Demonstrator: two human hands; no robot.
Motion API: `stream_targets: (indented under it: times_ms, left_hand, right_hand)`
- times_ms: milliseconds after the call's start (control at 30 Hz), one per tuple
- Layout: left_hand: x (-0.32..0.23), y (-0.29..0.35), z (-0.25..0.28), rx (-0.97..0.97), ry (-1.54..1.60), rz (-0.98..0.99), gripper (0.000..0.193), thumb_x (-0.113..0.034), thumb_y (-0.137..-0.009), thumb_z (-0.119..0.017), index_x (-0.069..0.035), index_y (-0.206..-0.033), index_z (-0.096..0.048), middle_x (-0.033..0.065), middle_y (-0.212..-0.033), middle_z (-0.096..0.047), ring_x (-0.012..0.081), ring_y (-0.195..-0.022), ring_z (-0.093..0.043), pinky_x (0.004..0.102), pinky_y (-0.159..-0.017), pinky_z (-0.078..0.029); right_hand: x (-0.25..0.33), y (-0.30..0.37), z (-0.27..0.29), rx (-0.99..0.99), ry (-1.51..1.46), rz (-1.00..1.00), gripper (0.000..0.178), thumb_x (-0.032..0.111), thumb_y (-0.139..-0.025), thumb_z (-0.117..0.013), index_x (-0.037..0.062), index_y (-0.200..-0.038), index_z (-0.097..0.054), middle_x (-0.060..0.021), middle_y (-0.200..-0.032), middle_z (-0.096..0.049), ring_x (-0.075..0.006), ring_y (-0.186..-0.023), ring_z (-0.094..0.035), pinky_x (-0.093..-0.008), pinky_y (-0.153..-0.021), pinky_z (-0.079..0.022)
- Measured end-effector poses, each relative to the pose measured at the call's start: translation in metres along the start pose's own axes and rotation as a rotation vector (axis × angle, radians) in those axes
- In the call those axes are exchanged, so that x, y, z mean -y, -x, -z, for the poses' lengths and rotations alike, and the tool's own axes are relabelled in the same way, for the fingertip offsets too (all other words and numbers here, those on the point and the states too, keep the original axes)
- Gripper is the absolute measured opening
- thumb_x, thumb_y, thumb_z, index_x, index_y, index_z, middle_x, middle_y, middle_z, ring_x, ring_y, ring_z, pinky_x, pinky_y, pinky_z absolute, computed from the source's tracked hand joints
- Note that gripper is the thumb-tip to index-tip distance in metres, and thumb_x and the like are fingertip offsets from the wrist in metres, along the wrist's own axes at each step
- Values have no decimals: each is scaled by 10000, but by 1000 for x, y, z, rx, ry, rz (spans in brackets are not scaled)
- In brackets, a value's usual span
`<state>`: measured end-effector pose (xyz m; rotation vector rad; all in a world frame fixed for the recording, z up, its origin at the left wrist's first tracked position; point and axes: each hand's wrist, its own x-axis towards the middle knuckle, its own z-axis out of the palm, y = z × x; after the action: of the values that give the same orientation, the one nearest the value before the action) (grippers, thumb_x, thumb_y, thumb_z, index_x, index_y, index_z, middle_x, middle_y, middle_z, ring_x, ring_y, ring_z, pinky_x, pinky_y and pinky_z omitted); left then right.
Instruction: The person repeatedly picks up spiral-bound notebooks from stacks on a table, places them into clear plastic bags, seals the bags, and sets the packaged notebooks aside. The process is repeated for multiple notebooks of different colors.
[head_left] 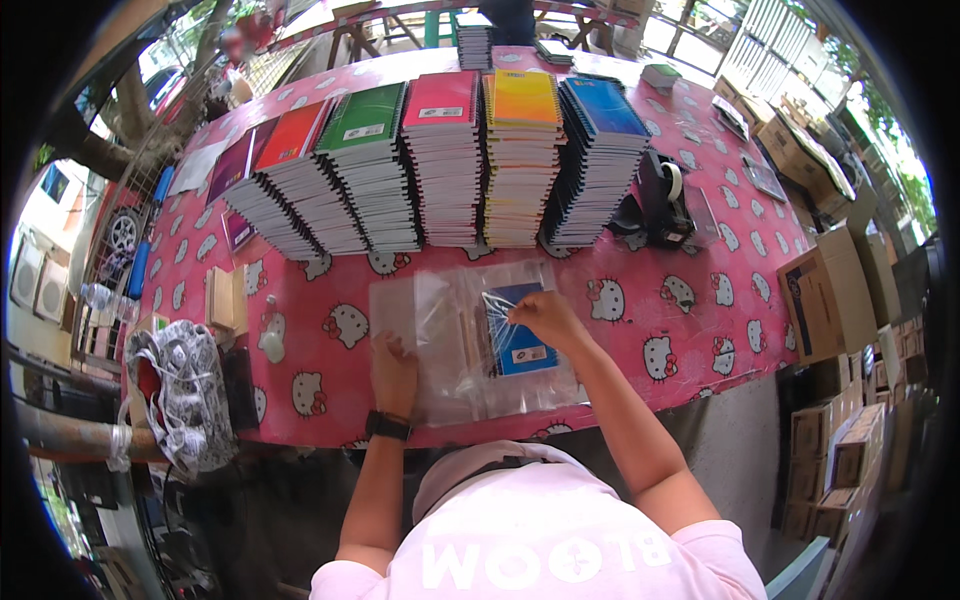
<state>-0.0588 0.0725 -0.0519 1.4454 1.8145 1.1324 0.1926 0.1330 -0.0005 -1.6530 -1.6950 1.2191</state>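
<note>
A blue spiral notebook (520, 345) lies in front of me, covered by clear plastic with bright creases. My right hand (548, 320) is over its upper part, fingers pinched together on the clear plastic bag (505, 398). To the left, more flat clear plastic bags (435, 320) are spread on the table. My left hand (395, 368), with a dark watch on the wrist, rests at their left edge. Its fingers are loosely curled and slightly apart, with nothing visible in them.
Tall stacks of spiral notebooks, including green (365, 120), pink (440, 100), yellow (525, 97) and blue (605, 105), line the pink patterned table (720, 300). Behind the right side stands a black tape dispenser (665, 205). A patterned cloth bag (185, 400) is at left, an open cardboard box (830, 300) at right.
</note>
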Motion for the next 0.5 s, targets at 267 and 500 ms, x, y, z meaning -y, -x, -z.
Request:
stream_targets:
  times_ms: [267, 500]
  left_hand:
    - [-102, 51, 4, 1105, -28, -616, 261, -175, -797, -607, -65, -1033, -620, 142, -998, -614, 278, -949, -584, 374, -877, -428]
    - [-11, -37, -62, 302, 116, -485, 371, -156, -867, -516, -61, -1226, -499, 171, -1203, -544, 357, -1122, -488, 441, -947, -384]
  right_hand:
    - [-11, -5, -19, -32, -94, 2, 209, 203, -746, -667, -4, -768, -681, -85, -676, -648, -128, -616, -573, -298, -585, -435]
    - [-4, 1, -19, -48, -22, 10, 219, 211, -725, -659, -6, -757, -675, -131, -686, -656, -185, -657, -626, -331, -607, -459]
